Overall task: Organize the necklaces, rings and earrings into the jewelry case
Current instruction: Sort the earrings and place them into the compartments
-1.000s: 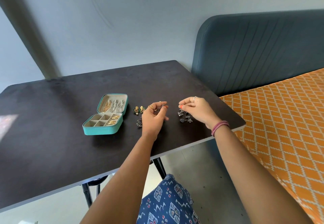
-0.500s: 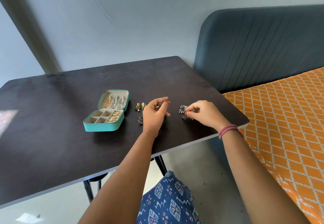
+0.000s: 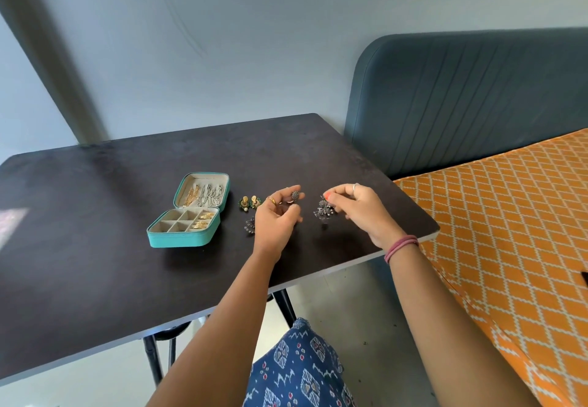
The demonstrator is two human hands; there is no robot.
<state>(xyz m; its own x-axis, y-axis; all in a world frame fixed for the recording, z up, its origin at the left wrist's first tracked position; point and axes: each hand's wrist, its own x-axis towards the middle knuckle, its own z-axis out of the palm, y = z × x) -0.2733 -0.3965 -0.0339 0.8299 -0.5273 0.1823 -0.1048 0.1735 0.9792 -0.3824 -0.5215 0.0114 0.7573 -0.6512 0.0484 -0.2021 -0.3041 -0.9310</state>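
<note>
The left hand [image 3: 276, 215] pinches a small dark earring [image 3: 295, 196]; the right hand [image 3: 359, 207] pinches a dangly dark cluster [image 3: 323, 209], right of the open jewelry case [image 3: 187, 215]. Such loose fingertip holds could drop or tangle these tiny pieces.

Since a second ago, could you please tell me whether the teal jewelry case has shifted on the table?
No. The jewelry case sits in the same spot beside the gold earrings; only the camera shifted.

Place: home bedroom.
Evidence: padded blue headboard [image 3: 471, 101]; orange patterned bedspread [image 3: 509, 231] beside dark folding table [image 3: 95, 247]; plain painted wall [image 3: 222, 40].
</note>
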